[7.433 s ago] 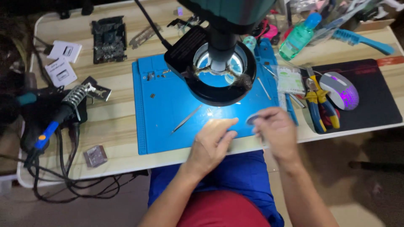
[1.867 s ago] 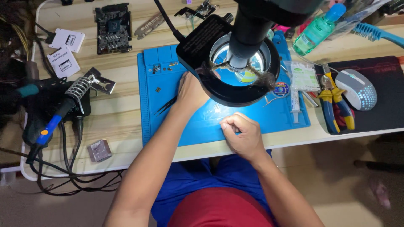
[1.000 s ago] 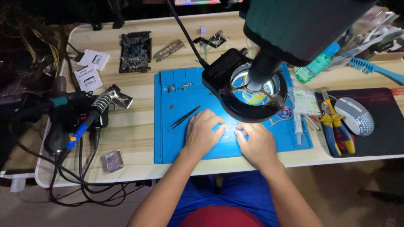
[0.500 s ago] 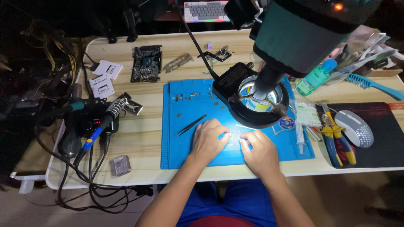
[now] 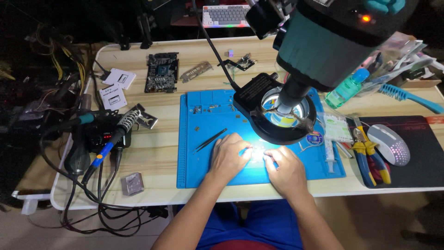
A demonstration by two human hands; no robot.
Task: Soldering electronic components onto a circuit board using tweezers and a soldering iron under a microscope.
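Both hands rest on one blue silicone work mat (image 5: 203, 171), its surface matte and smooth, with small moulded compartments along its far edge. The left hand (image 5: 227, 157) and the right hand (image 5: 286, 170) lie side by side with curled fingers, their fingertips meeting around a tiny bright-lit spot between them; the glare hides what they pinch, so whether either grips anything cannot be told. Just beyond the fingertips hangs one round ring light (image 5: 282, 121) under a teal microscope head (image 5: 330, 41). One pair of thin black tweezers (image 5: 210, 140) lies on the mat just left of the left hand, apart from it. The mat's near-left corner is bare, leaving free room beside the left wrist; its near edge runs close to the table's front edge.

Right of the right hand lie one syringe (image 5: 329, 150), pliers with yellow and blue handles (image 5: 365, 155), and one honeycomb-shelled mouse (image 5: 389, 144) on a dark pad. Far left of the left hand one soldering iron (image 5: 108, 146) rests in a coiled metal stand amid tangled black cables. One dark circuit board (image 5: 162, 71) lies well beyond the left hand.
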